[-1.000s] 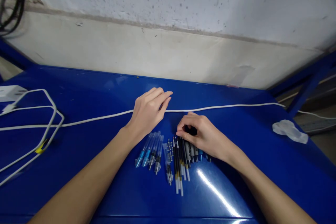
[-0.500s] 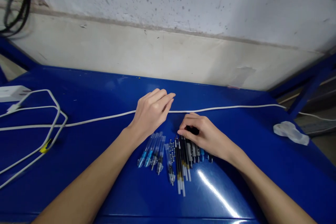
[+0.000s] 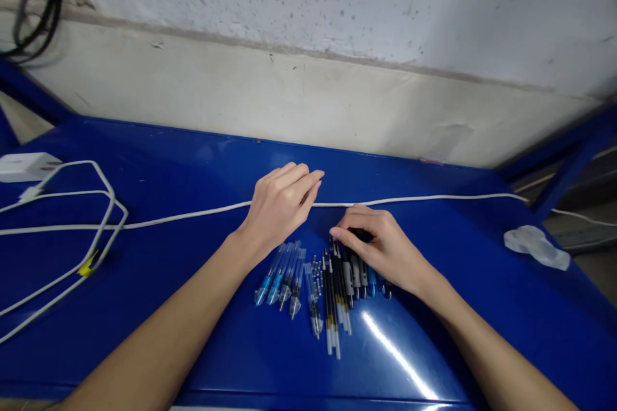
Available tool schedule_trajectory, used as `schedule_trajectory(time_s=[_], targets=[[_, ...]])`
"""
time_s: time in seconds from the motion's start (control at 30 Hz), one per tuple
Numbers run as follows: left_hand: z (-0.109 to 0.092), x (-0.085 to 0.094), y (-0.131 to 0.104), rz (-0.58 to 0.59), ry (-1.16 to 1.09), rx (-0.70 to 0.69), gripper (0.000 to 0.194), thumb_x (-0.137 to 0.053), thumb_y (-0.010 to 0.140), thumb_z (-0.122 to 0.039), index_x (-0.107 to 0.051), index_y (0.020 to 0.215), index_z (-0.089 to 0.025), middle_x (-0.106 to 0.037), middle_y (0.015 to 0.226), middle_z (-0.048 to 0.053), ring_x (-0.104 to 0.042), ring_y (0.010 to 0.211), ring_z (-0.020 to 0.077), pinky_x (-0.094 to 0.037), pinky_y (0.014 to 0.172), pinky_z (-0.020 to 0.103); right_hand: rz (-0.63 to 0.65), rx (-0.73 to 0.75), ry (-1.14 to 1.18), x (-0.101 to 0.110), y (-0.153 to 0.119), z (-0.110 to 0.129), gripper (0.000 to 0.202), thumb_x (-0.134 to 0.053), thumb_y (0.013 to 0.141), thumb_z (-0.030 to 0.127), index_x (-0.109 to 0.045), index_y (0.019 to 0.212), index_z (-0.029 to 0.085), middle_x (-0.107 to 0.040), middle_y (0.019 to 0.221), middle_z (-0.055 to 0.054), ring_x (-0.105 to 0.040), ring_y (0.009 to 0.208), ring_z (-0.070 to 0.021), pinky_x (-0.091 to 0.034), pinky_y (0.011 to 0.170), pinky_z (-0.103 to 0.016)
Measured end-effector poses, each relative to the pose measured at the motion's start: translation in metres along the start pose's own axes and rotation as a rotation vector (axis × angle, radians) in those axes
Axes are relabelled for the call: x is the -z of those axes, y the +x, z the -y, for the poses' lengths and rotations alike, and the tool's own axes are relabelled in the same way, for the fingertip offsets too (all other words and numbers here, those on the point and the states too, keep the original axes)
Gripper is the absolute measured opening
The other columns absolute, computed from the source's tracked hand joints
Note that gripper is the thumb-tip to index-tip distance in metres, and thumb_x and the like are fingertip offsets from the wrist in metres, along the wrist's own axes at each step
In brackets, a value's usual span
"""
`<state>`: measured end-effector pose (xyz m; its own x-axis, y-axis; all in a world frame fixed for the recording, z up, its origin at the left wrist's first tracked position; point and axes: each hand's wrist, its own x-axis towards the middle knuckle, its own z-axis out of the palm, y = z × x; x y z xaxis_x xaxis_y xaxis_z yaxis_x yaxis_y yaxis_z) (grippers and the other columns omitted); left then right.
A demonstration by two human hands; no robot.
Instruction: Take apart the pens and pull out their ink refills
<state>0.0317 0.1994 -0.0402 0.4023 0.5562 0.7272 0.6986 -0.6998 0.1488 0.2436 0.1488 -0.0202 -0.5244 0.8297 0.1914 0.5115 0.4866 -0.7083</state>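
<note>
My left hand (image 3: 284, 196) is closed above the white cable, its fingertips pressed together; what it may hold is too small to make out. Thumb and forefinger of my right hand (image 3: 369, 237) are pinched at the top of the dark refills (image 3: 330, 302), over the row of grey and blue pen grips (image 3: 357, 276); anything between those fingertips is hidden. Left of the refills lie several clear pen barrels (image 3: 284, 279) with blue or dark grips. One more clear barrel (image 3: 313, 302) lies beside small clear-and-dark pieces (image 3: 317, 275).
On the blue table (image 3: 193, 347), a white cable (image 3: 193, 213) runs behind the pens. A white charger (image 3: 27, 167) and looped cable lie at the left. Crumpled translucent plastic (image 3: 536, 247) is at the right. A stained wall (image 3: 308, 90) rises behind.
The view has shifted slightly. My right hand's fingertips have moved a little up and to the right, over the refill tops. My left hand keeps its pose.
</note>
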Motion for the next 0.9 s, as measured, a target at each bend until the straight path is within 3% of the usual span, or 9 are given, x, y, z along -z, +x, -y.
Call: schedule_trajectory(time_s=[0.13,0.4,0.63,0.77,0.9], targets=[[-0.001,0.001,0.001,-0.013,0.001,0.006,0.025,-0.05,0.103,-0.019,-0.07,0.116,-0.013,-0.07,0.087,0.006,-0.059,0.075,0.0165,-0.05,0.072,0.032,-0.148,-0.046,-0.124,0.0,-0.002,-0.007,0.036,-0.05,0.105,0.039,-0.062,0.078,0.02,-0.06,0.071,-0.001,-0.051,0.067,-0.0149,-0.037,0.069,-0.029],[0.0,0.005,0.002,-0.013,0.01,0.022,0.023,-0.053,0.101,-0.016,-0.071,0.115,-0.012,-0.068,0.083,0.006,-0.057,0.073,0.0158,-0.048,0.07,0.031,-0.276,-0.164,-0.347,0.009,-0.003,-0.03,0.042,-0.045,0.106,0.043,-0.057,0.074,0.019,-0.038,0.054,0.004,-0.033,0.048,-0.0105,-0.025,0.055,-0.028],[-0.003,0.009,0.006,-0.124,-0.029,0.081,0.028,-0.053,0.101,-0.014,-0.067,0.124,-0.012,-0.062,0.082,0.004,-0.053,0.075,0.0155,-0.045,0.07,0.031,-0.358,-0.174,-0.379,0.013,-0.002,-0.046,0.041,-0.047,0.104,0.043,-0.06,0.074,0.018,-0.037,0.051,0.005,-0.032,0.046,-0.0095,-0.023,0.053,-0.026],[-0.015,0.031,0.0,-0.142,-0.091,0.214,0.04,-0.051,0.101,-0.012,-0.059,0.139,-0.021,-0.057,0.086,0.002,-0.051,0.077,0.0147,-0.043,0.07,0.03,-0.384,-0.168,-0.403,0.016,-0.003,-0.05,0.041,-0.047,0.104,0.042,-0.06,0.073,0.018,-0.041,0.051,0.005,-0.032,0.045,-0.0094,-0.024,0.053,-0.025],[-0.03,0.063,-0.034,-0.052,-0.182,0.336,0.049,-0.05,0.101,-0.01,-0.053,0.148,-0.026,-0.054,0.088,0.001,-0.05,0.074,0.0119,-0.042,0.068,0.026,-0.401,-0.171,-0.424,0.017,-0.003,-0.052,0.041,-0.046,0.104,0.042,-0.06,0.073,0.019,-0.044,0.05,0.004,-0.035,0.043,-0.0097,-0.025,0.053,-0.025]])
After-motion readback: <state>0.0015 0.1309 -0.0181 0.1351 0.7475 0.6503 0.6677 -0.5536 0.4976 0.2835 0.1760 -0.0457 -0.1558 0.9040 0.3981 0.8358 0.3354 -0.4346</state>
